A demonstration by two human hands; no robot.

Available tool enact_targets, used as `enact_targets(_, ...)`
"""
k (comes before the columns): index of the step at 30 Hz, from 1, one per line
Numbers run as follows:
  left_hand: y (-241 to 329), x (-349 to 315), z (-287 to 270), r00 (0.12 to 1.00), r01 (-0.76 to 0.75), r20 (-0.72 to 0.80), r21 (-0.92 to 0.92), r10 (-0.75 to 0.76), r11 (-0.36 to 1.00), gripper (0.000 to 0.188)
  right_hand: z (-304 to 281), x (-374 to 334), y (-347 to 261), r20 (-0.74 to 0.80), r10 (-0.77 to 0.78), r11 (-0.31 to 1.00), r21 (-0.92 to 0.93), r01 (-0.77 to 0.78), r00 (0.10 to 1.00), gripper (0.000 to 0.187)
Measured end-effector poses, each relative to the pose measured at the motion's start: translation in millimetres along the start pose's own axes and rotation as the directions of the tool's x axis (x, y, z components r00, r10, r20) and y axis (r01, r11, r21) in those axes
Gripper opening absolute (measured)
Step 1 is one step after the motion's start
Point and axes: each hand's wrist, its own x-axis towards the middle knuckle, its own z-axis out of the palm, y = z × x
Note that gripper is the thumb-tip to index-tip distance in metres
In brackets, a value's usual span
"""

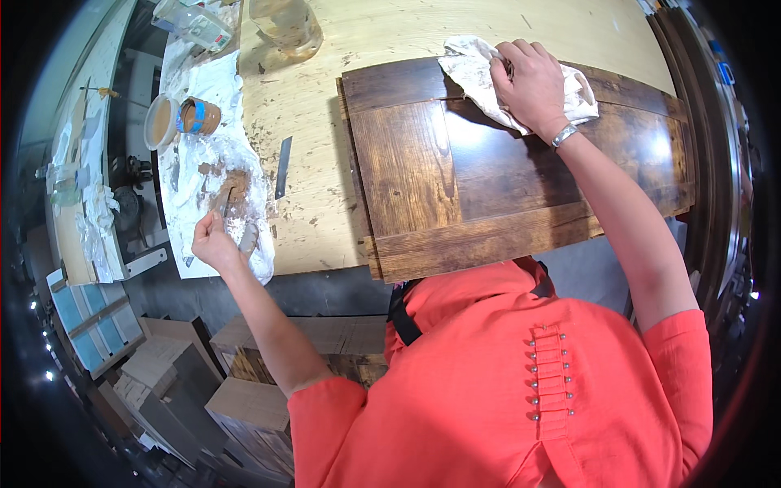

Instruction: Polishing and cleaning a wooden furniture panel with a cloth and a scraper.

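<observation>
Evidently rigid and weighty, one glossy brown wooden panel (pixel 415 163) lay along the near edge of the table (pixel 370 32), slightly overhanging it, its slick face best spared by a two-handed hold at opposite ends. One white cloth (pixel 581 96), seemingly soft and light, was clasped by the right hand (pixel 533 89) at the panel's far edge; the left hand (pixel 215 241), by the table's near left corner, pinched a slim dark tool (pixel 229 198), kind unclear.
</observation>
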Motion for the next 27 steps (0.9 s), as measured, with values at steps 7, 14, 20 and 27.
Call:
enact_targets(7, 23.9, -6.3, 5.7, 0.970, -0.244, 0.104, 0.426, 0.220, 0.872, 0.006, 1.2, -0.2, 1.3, -0.009, -0.004, 1.000, -0.023, 0.004, 1.000, 0.023)
enact_targets(14, 4.8, 6.7, -2.5, 0.996, 0.008, 0.091, -0.037, -0.005, 0.999, 0.007, 0.7, 0.1, 0.8, -0.005, 0.002, 1.000, -0.023, -0.002, 1.000, 0.023)
enact_targets(20, 15.0, 1.9, 2.8, 0.987, -0.147, 0.103, 0.271, 0.123, 0.951, 0.008, 2.4, -0.1, 3.4, -0.020, 0.000, 0.999, -0.033, 0.000, 1.000, 0.023)
enact_targets(27, 1.7, 7.2, -5.8, 0.991, 0.082, 0.110, -0.074, -0.073, 0.994, 0.006, 3.0, -0.2, 1.9, -0.015, 0.001, 1.000, -0.019, -0.001, 1.000, 0.023)
